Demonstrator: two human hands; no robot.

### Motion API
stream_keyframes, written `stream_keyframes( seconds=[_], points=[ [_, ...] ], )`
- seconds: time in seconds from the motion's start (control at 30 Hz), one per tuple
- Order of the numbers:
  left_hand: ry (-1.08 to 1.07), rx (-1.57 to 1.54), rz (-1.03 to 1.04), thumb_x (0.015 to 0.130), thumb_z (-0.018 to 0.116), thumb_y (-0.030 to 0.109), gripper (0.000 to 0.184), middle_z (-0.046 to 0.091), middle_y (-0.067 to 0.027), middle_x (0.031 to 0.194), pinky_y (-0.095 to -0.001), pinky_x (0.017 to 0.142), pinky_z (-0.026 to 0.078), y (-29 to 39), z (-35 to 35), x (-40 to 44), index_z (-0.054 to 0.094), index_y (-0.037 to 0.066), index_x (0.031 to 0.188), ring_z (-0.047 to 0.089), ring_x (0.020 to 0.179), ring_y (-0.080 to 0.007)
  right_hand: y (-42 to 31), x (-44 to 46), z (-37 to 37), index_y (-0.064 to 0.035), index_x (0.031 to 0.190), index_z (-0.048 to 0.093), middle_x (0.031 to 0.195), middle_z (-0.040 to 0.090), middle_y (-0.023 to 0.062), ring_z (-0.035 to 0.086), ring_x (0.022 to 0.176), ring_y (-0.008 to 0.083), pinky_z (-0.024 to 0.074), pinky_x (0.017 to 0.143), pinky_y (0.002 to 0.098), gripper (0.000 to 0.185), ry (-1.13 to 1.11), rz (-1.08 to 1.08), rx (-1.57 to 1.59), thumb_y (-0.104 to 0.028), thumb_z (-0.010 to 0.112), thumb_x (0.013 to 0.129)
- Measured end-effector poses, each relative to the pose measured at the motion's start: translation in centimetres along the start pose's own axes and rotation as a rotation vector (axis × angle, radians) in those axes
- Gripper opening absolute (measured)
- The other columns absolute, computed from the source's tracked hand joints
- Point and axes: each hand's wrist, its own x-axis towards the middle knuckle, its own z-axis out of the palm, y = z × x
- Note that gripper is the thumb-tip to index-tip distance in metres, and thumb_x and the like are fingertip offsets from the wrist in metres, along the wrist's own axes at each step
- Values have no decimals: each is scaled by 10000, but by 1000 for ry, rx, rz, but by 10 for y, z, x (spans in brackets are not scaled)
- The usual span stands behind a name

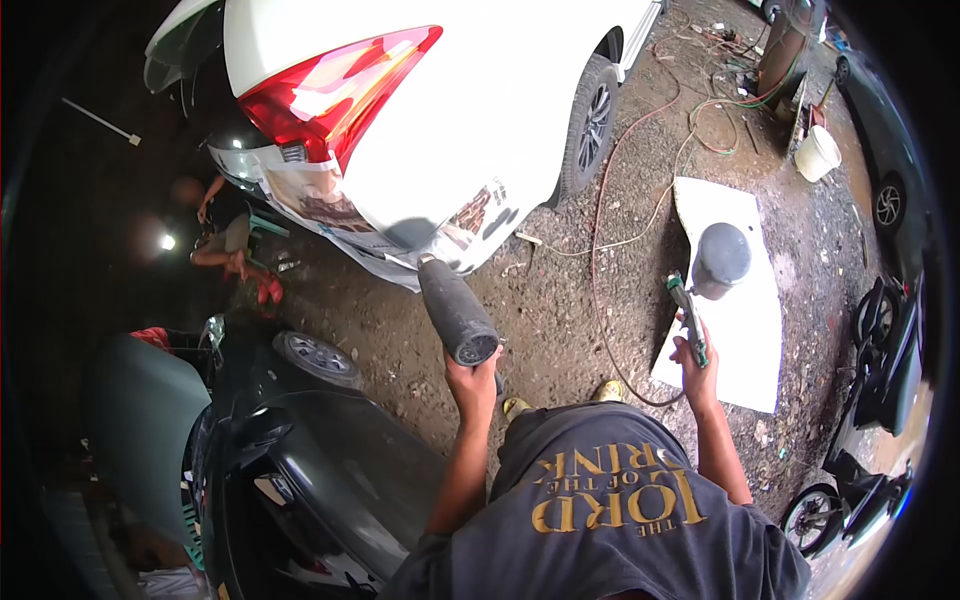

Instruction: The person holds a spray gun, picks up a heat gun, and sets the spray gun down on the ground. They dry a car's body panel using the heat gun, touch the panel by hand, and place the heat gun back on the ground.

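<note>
From where I stand, the left hand (471, 385) is wrapped around the lower end of a black, barrel-shaped tool (456, 315), which hides most of its fingers. The barrel's far end stands close to the grey patch (408, 232) on the white car (480, 110); I can't tell whether they touch. The right hand (702, 372) grips a slim, green-ended tool (687, 312) beside a grey container (722, 255). A hose (597, 250) vanishes near that wrist. A seated person (232, 235) is half lost in shadow.

White car (490, 110), red tail light (350, 85); black cylinder (452, 308); dark shirt (600, 565), gold lettering (690, 497).
</note>
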Motion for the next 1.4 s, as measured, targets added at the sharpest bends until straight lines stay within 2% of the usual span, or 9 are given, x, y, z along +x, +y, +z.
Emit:
stream_keyframes(
  seconds=[0.2,0.6,0.7,0.83,0.97,1.13,1.17,1.27,1.4],
  points=[
    [-3,-47,-24,929,683,-11,189,711,-103,902,-323,755,598,18,10,7,580,-33,1086,699,770,-163,-3,3,7,2,1477,482,1264,693,87,619,756,115,559,676,279,537,22,26,-6,-84,639,971],
    [30,-27,-41,927,701,-4,268,702,-126,972,-320,750,618,17,7,24,549,-55,1141,704,766,-169,-7,-1,11,-1,1463,496,1276,685,76,608,736,114,545,669,277,521,53,22,20,-64,642,966],
    [81,-72,-3,934,715,54,157,713,-103,873,-310,711,576,22,16,23,634,-23,1044,697,734,-168,-5,-1,10,-2,1469,489,1291,678,85,620,765,119,556,681,283,520,57,20,22,-53,635,972],
    [54,-48,-7,927,720,48,134,694,-85,887,-305,688,569,16,18,24,630,-5,1010,683,718,-157,-10,0,7,-17,1494,467,1326,660,97,641,858,132,579,711,290,541,46,95,15,-62,639,983],
    [16,-51,-20,908,734,49,193,671,-63,899,-292,654,551,15,24,21,594,13,1036,648,688,-136,-9,0,2,-24,1503,460,1353,638,113,651,887,135,595,724,298,544,59,90,31,-66,632,988],
    [99,-54,-12,906,736,52,207,675,-66,908,-290,646,542,19,35,16,595,12,1052,638,691,-130,-10,2,-9,-24,1498,465,1348,637,108,655,912,137,599,726,302,538,53,92,56,-60,627,986],
    [108,-49,-9,905,737,54,206,675,-65,907,-291,645,540,19,36,16,597,12,1049,636,691,-130,-10,2,-11,-23,1498,465,1344,640,106,656,902,138,599,722,302,539,59,90,64,-55,626,984],
    [69,-6,-24,896,719,7,385,663,-108,971,-309,691,566,15,36,14,479,-20,1195,647,748,-156,-9,7,-19,-22,1496,467,1327,650,99,656,869,139,597,710,303,542,77,75,83,-35,621,976],
    [139,-12,-14,895,715,3,388,664,-120,987,-310,686,563,17,51,7,473,-27,1197,648,746,-161,-13,11,-32,-6,1440,502,1274,675,83,639,763,118,560,682,289,483,112,41,113,-36,609,970]
  ],
)
